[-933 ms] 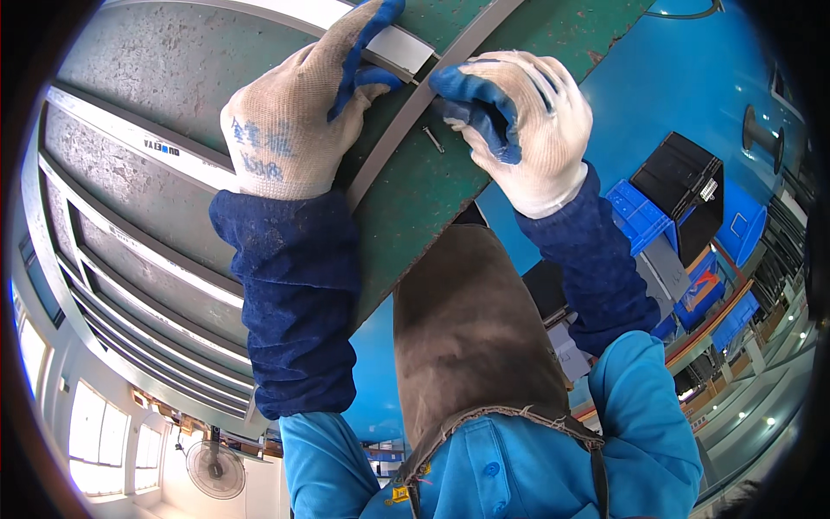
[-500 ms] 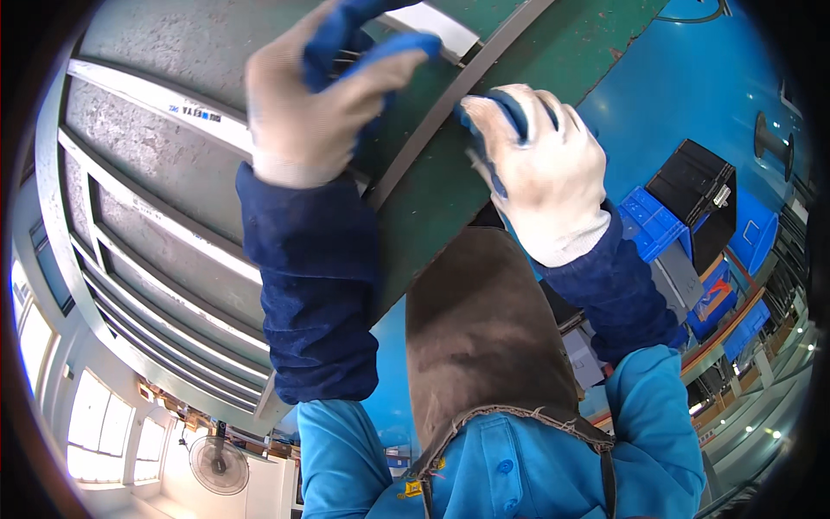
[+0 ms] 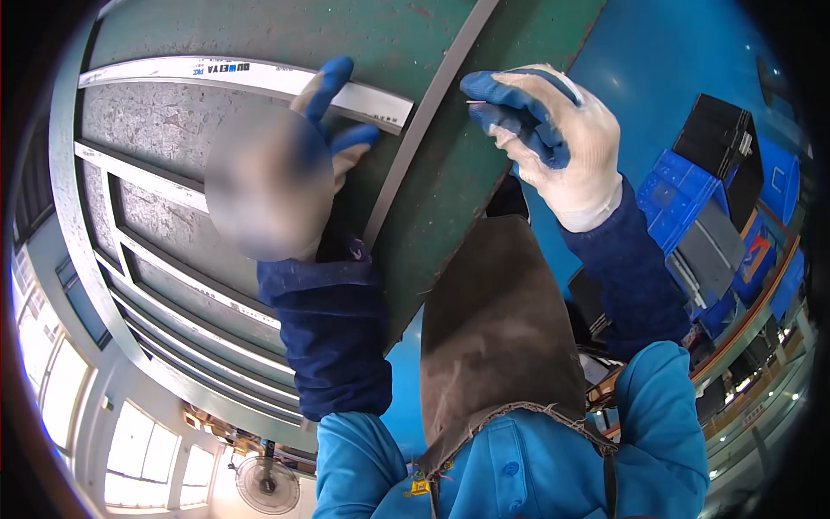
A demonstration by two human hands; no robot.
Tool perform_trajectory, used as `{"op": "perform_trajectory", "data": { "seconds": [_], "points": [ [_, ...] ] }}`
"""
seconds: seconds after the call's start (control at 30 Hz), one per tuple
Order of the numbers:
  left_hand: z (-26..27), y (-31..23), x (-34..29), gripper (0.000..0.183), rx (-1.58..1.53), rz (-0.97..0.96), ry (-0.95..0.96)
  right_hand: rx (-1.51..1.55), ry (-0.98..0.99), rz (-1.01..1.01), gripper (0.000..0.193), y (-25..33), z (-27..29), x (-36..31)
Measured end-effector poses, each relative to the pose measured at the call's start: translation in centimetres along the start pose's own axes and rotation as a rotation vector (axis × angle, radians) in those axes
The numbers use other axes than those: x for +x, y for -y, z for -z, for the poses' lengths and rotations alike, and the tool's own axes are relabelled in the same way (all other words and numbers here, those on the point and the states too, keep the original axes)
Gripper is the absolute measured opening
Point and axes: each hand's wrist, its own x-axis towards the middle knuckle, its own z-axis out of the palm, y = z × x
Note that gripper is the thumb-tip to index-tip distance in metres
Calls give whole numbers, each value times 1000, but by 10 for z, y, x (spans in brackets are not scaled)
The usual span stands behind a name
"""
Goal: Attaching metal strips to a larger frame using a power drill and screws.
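My left hand [image 3: 275, 182], in a white glove with blue fingertips, reaches over the white metal bar [image 3: 259, 71] of a frame lying on the green table. Its thumb and forefinger are spread apart. The forefinger lies across the bar, and a blur covers the back of the hand. Over the table's near edge, my right hand [image 3: 558, 138] is closed in a pinch, in a matching glove. A tiny thin piece [image 3: 475, 102] pokes out from its fingertips, too small to name. Between the hands runs a grey metal strip [image 3: 424, 130], the frame's edge, close to the bar's end.
More white rails of the frame [image 3: 173, 251] stretch left over the green table [image 3: 424, 255]. Blue crates [image 3: 683, 199] and a black crate [image 3: 713, 130] stand at the right above the blue floor [image 3: 640, 60]. A fan [image 3: 266, 484] shows at the lower left.
My left hand has come down and left onto the bar, whose end now shows by the grey strip. My right hand has shifted slightly right, and its pinched fingertips now show.
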Motion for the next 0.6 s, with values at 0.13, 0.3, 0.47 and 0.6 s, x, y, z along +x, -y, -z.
{"op": "perform_trajectory", "data": {
  "seconds": [0.13, 0.3, 0.47, 0.6],
  "points": [
    [-4, 3, -1, 62, 466, -12, 66, -574, -217, -209, 41, -2, -19, -22],
    [-2, 3, -5, 60, 448, 175, 68, -685, 0, 275, 41, -3, -6, -14],
    [-3, 20, -7, 58, 351, -20, -13, -693, 52, 201, 42, 8, -20, -3],
    [-6, 25, -5, 56, 311, -32, -22, -597, 39, 255, 50, -9, -32, 8]
  ]
}}
